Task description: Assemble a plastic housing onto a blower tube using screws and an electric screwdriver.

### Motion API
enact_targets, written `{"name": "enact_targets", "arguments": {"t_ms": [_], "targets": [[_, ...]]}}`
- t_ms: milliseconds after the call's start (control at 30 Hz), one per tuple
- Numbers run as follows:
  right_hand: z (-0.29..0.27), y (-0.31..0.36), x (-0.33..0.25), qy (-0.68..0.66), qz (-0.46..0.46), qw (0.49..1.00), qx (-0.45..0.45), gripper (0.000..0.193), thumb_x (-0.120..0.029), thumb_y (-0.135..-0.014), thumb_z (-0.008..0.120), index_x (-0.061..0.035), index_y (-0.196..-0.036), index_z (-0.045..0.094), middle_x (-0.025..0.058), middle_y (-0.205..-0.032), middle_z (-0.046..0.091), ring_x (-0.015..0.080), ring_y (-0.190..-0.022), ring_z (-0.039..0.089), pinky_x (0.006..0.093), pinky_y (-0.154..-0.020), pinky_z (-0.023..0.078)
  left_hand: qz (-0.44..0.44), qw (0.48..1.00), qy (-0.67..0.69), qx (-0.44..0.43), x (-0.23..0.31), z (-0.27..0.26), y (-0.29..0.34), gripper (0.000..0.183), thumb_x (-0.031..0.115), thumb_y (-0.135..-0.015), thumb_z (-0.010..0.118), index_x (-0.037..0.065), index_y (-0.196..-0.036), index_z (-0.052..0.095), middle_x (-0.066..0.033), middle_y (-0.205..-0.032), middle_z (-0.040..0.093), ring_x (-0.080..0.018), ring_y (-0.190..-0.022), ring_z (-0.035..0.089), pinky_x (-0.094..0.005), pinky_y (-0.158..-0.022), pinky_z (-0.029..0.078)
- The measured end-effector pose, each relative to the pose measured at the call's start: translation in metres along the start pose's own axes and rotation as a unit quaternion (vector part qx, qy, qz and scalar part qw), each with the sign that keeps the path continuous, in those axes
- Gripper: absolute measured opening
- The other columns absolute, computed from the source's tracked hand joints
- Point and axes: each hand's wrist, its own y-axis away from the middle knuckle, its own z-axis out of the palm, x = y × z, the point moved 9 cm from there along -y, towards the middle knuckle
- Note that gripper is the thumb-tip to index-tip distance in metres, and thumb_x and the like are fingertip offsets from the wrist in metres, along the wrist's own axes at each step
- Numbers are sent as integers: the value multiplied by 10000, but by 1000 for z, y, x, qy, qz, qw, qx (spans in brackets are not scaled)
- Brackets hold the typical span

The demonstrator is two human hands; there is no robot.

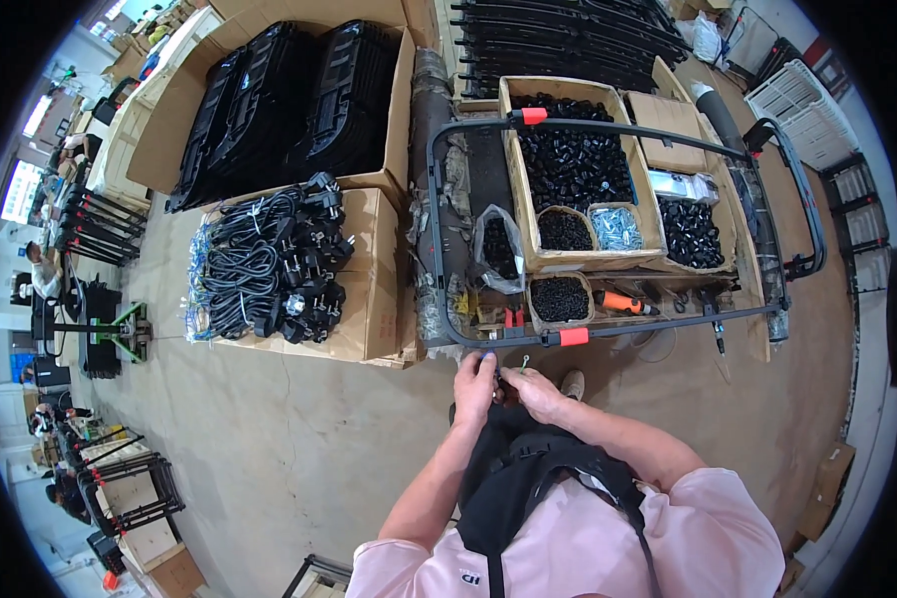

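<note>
A black tubular frame with red clips lies across the workbench. My left hand is closed at its near edge, close to the left corner, fingers pinched around something small. A bit of blue shows at those fingertips. Beside it my right hand is also closed, and a small green wire-like end sticks up by its fingers. What either hand grips is mostly hidden. Within the frame stands a wooden box of black plastic parts, with trays of black screws and silver-blue screws.
Bundled black power cables lie on a cardboard box to the left. Behind them a large carton holds black moulded panels. An orange-handled tool rests inside the frame. A green pallet jack and other people are far left.
</note>
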Motion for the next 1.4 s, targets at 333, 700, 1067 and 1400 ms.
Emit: {"name": "enact_targets", "arguments": {"t_ms": [333,700,1067,1400], "targets": [[-6,-18,-13,-71,23,997,-5,366,-380,-1108,532,-48,-1084,684,70,-934,715,195,-849,670,356,-769,533,249,883,-383,-103,-1,-5,52,424,312,-1057,600,-33,-1302,623,-260,-1164,693,-422,-1087,673,-456,-981,526],[-39,28,-18,543,14,840,15,416,-279,-948,697,5,-1251,727,137,-1000,782,239,-971,750,386,-865,574,158,953,-252,-65,-25,-26,21,350,331,-1125,505,31,-1135,685,-96,-877,695,-210,-840,667,-367,-791,537],[-14,-56,-163,652,24,757,-17,493,-510,-993,651,-56,-1097,811,135,-912,750,267,-845,703,419,-776,558,134,966,-201,-89,-35,-11,27,350,331,-1126,514,42,-1067,703,-30,-841,622,-149,-812,597,-322,-774,500],[-62,-104,-176,101,-133,975,144,272,-310,-1056,641,-83,-954,751,-63,-720,575,66,-597,447,249,-531,352,56,991,-55,-110,-10,15,32,308,230,-1150,449,30,-1277,645,21,-838,577,-85,-741,526,-261,-714,486]]}}
